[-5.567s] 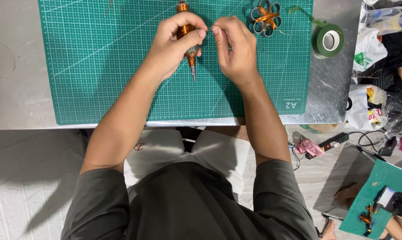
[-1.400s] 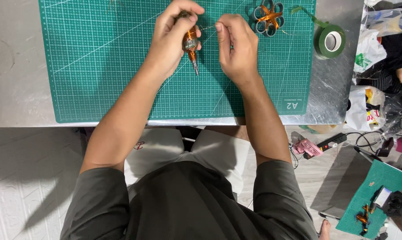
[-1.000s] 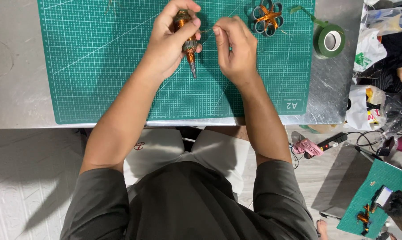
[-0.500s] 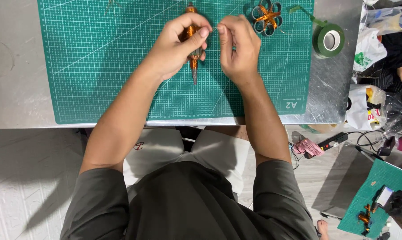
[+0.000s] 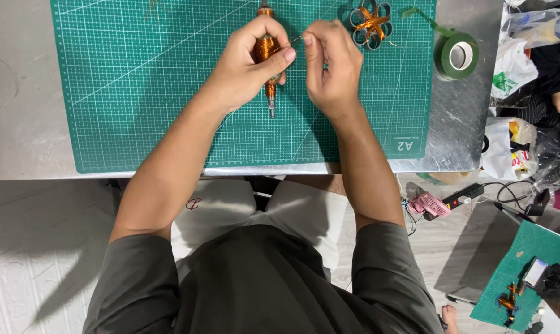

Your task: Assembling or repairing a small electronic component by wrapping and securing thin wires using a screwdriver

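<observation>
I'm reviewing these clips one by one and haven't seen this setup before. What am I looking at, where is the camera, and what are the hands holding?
There is no machine here: a person works with two bare hands. The single camera sits on the person's head and looks straight down, so the arms reach up into the picture. The left hand grips a spool of copper-coloured wire with a metal pin sticking out below. The right hand pinches what looks like a thin strand running from the spool. Both hover over a green cutting mat on a metal table. Also on the mat are a small looped wire flower and, at its edge, a roll of green tape.
</observation>
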